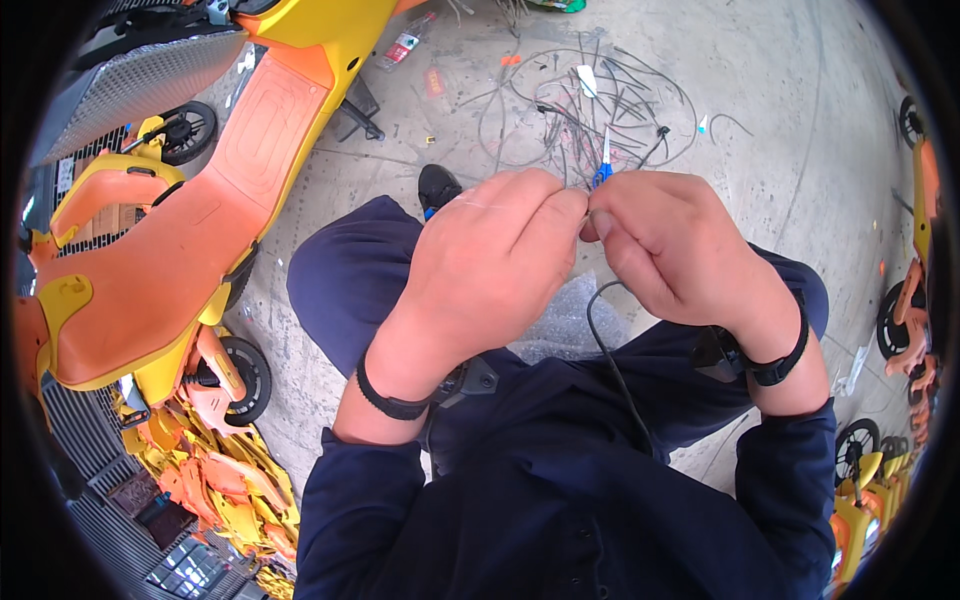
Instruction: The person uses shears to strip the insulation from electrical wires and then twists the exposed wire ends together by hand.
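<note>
My left hand and my right hand are raised over my lap, both closed, with fingertips pinched together and meeting. Something small and dark shows between them, but the fingers hide most of it. A thin black cable comes out from beneath my right hand and curves down across my lap; whether the fingers grip its end is hidden. Just beyond the fingertips, blue-handled scissors point away from me, their lower part covered by my hands. Behind them a loose tangle of dark cables lies on the concrete floor.
An orange and yellow scooter body stands close on my left. Yellow and orange panels are heaped behind it. A plastic bottle lies farther off. Clear bubble wrap sits between my legs. More scooters line the right edge, with a black wheel.
</note>
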